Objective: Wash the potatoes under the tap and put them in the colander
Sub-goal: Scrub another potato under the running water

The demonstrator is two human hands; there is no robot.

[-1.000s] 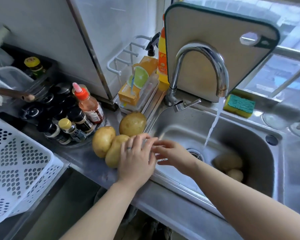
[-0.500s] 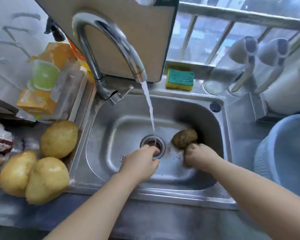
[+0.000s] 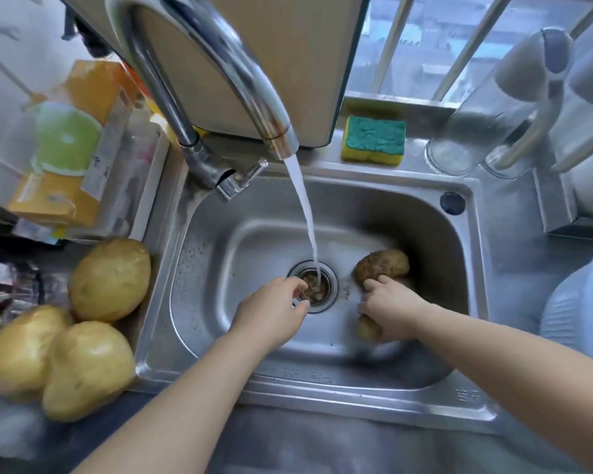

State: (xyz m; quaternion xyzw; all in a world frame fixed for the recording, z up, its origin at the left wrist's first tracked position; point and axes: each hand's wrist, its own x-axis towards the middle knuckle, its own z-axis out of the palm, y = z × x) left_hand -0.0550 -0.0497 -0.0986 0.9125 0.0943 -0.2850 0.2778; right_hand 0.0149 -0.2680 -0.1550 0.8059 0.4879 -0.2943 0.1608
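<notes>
Right hand (image 3: pixel 387 309) curls over a small brown potato (image 3: pixel 367 329); a larger brown potato (image 3: pixel 382 265) lies crosswise just beyond its fingertips (image 3: pixel 370 285). Left hand (image 3: pixel 271 313) is farther off, fingers curled; whether it holds anything cannot be told.

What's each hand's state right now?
Left hand: fingers curled at the drain; cannot tell if it holds anything.
Right hand: closed, holding a potato in the sink.
</notes>
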